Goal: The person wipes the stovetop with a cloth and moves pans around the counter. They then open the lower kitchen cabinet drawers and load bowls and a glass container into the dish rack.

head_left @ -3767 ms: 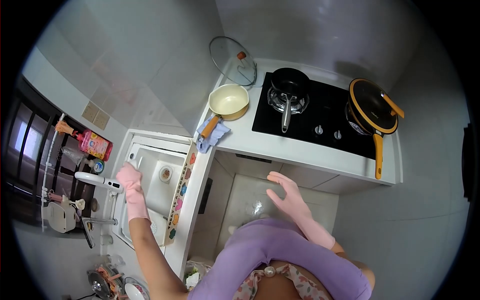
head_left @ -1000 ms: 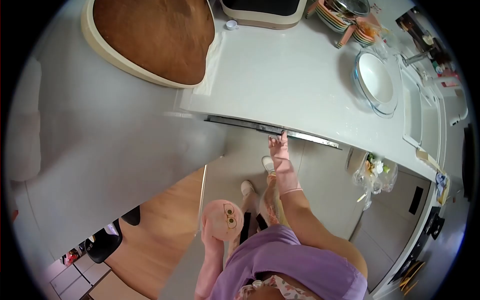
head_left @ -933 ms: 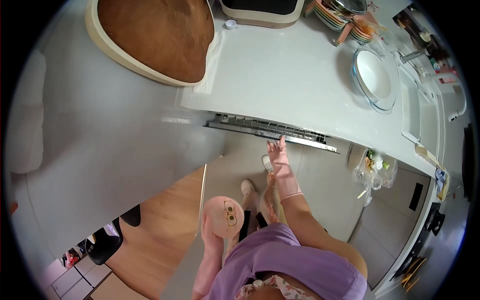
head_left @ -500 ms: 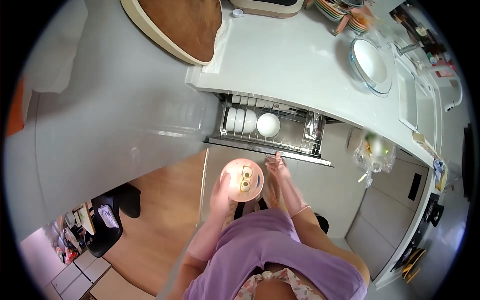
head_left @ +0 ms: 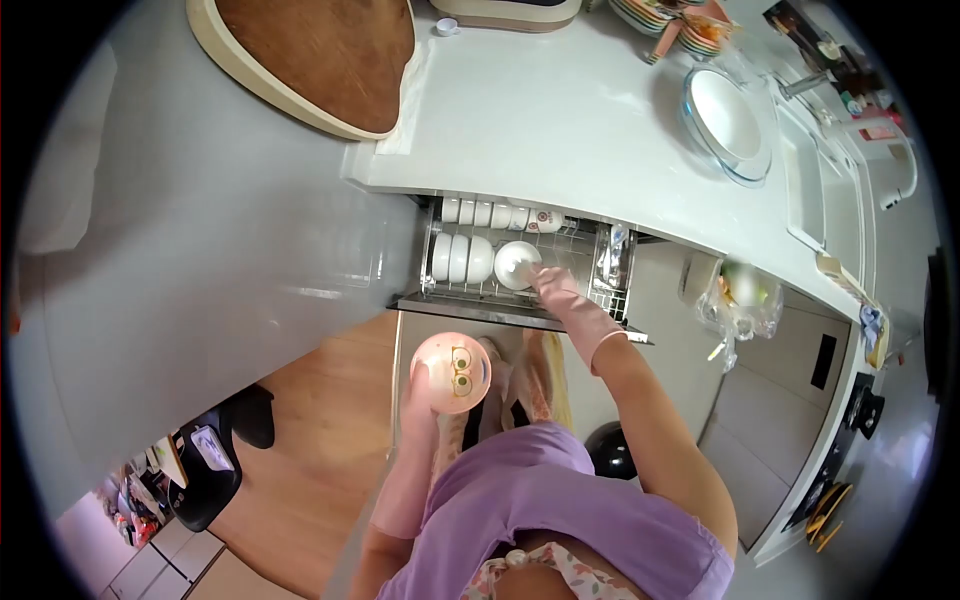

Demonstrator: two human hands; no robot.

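Observation:
Both of my hands wear pink gloves. In my left hand [head_left: 421, 390] is a pink bowl [head_left: 434, 358] with a cartoon face wearing yellow glasses, held by its left side in front of the dishwasher drawer. My right hand [head_left: 560, 289] reaches over the drawer front, its fingers closed at the right rim of a round white bowl [head_left: 513, 261]. That bowl sits in the wire rack [head_left: 570, 262] of the pulled-out dishwasher drawer. Several white bowls [head_left: 458, 259] stand on edge to its left, and a row of white cups [head_left: 483, 213] lines the back.
Above the drawer runs a white countertop [head_left: 560, 130] bearing a wooden board [head_left: 320, 60], a white oval dish [head_left: 725, 115] in a glass one, and stacked colourful bowls [head_left: 700, 35]. A plastic bag [head_left: 740, 305] hangs at the right, below the sink [head_left: 805, 190].
My right hand has moved from the drawer's front edge into the rack, onto the white bowl. The left hand still holds the pink bowl, now slightly lower and left in view.

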